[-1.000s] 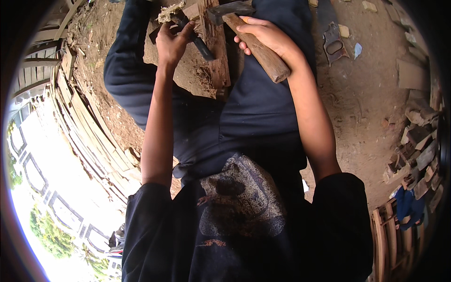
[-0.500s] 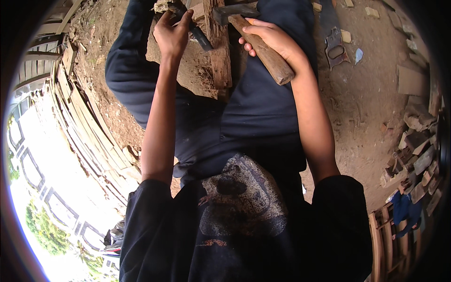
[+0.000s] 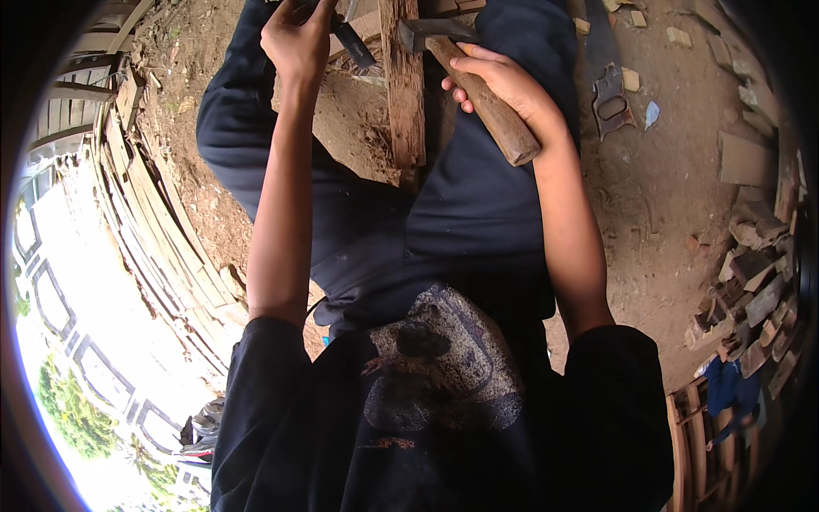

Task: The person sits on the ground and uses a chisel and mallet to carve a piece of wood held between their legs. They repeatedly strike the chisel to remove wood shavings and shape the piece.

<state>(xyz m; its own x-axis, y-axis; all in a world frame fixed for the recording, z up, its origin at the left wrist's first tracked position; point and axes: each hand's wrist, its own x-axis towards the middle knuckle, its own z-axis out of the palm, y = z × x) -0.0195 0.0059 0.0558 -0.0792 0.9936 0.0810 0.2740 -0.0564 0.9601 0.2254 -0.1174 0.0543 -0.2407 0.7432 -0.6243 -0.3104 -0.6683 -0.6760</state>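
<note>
My right hand (image 3: 510,89) is wrapped round the thick wooden handle (image 3: 490,109) of a hammer, which slants above my right thigh. Its dark metal head (image 3: 433,34) lies across the upper part of a rough, upright-looking wooden post (image 3: 404,94) between my legs. At the top edge my left hand (image 3: 294,44) is closed round a dark, rod-shaped piece (image 3: 353,45), whose blunt end sticks out to the right. The frame cuts off the fingertips and the other end of that piece, so its kind is unclear.
A handsaw (image 3: 610,104) lies on the dirt floor beyond my right leg, among small wood offcuts (image 3: 679,37). Broken wood pieces (image 3: 755,282) are heaped at the far right. Long planks (image 3: 162,222) run along the left. A person's blue clothing (image 3: 732,394) shows at lower right.
My left hand has moved up and slightly left with the dark rod-shaped piece, partly leaving the frame. The right hand keeps its grip on the hammer, which has shifted slightly down and right in view.
</note>
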